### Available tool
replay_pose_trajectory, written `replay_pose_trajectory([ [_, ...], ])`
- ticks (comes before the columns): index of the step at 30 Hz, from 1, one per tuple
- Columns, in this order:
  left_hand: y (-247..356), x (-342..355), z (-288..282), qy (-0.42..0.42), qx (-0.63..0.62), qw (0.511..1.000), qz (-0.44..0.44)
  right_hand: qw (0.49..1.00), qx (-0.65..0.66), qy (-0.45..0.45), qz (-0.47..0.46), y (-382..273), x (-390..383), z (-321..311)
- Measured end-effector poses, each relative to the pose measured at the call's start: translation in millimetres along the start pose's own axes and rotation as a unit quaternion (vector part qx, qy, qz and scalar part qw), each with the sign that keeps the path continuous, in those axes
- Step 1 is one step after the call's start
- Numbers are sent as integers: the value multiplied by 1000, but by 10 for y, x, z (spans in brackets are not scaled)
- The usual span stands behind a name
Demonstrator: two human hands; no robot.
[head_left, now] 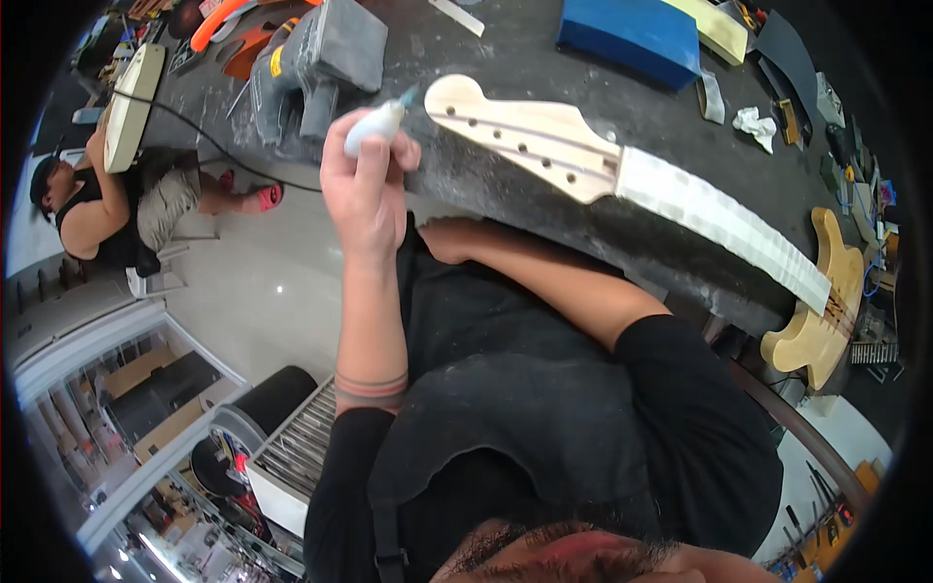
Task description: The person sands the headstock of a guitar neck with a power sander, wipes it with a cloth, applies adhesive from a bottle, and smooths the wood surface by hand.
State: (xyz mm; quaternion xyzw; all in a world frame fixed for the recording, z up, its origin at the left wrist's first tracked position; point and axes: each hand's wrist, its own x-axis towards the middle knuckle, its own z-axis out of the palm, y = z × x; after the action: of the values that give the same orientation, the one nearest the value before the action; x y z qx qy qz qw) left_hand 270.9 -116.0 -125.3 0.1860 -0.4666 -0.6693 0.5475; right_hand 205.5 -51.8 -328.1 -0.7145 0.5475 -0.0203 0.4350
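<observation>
My left hand (364, 185) is closed around a small white squeeze bottle (374, 126) with a teal nozzle tip, raised above the bench's near edge. To its right lies an electric guitar on the dark workbench (437, 185). The pale wooden headstock (530, 136) has a row of holes and points toward the bottle, which is apart from it. White tape strips cover the fretboard (719, 214). Farther right is the light wooden guitar body (826, 301). My right hand (442, 240) rests low against the bench edge, in front of my apron, its fingers hidden.
A grey power sander (316, 68) stands left of the headstock. Beyond the neck lie a blue block (630, 39), a crumpled white tissue (755, 127) and sandpaper (785, 68). A black cable (214, 141) crosses the left. There a seated person (107, 204) holds a cream guitar body (134, 107).
</observation>
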Motion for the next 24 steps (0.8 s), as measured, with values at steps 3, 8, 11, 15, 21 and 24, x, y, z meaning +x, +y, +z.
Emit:
replay_pose_trajectory([
  [3,45,-43,88,6,9,999,34,990,64,30,-124,-692,-1202,-919],
  [8,106,-37,206,24,91,992,79,947,108,119,-277,-651,-2328,-1499],
  [11,82,-12,273,16,105,991,79,950,107,138,-258,-507,-2467,-1668],
  [15,36,-29,213,15,190,979,78,951,128,138,-245,-416,-2326,-1672],
  [21,3,36,112,-56,287,945,146,952,149,142,-228,-424,-2288,-1662],
  [24,42,54,123,-81,291,941,155,954,148,126,-228,-427,-2284,-1672],
])
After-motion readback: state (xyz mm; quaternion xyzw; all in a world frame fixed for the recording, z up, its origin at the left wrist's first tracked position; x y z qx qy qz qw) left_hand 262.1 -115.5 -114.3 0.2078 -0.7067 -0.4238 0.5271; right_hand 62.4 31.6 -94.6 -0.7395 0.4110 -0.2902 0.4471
